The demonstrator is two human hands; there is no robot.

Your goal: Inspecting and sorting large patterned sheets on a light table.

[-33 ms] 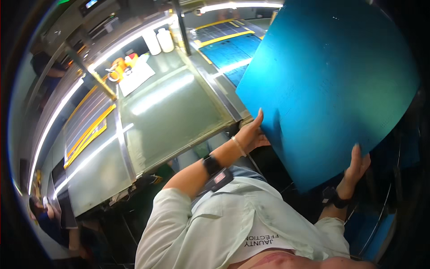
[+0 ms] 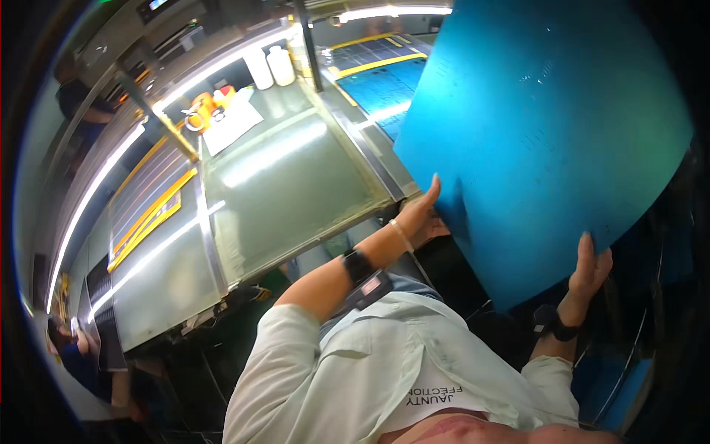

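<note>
A large, stiff blue sheet is held up tilted at the right, with faint small marks on its face. My left hand grips its left edge, thumb on the face and fingers behind. My right hand holds the lower right edge in the same way, the thumb showing in front. The fingers behind the sheet are mostly hidden. To the left of my left hand is a glass-topped table that reflects the lamps.
On the table's far side stand two white bottles, beside orange tape rolls and white paper. A metal post rises behind. Another blue panel with yellow strips lies beyond. Other people are at the far left.
The view has shifted slightly, so the table and its items sit a little further right. Both hands keep their hold on the blue sheet, which has barely moved.
</note>
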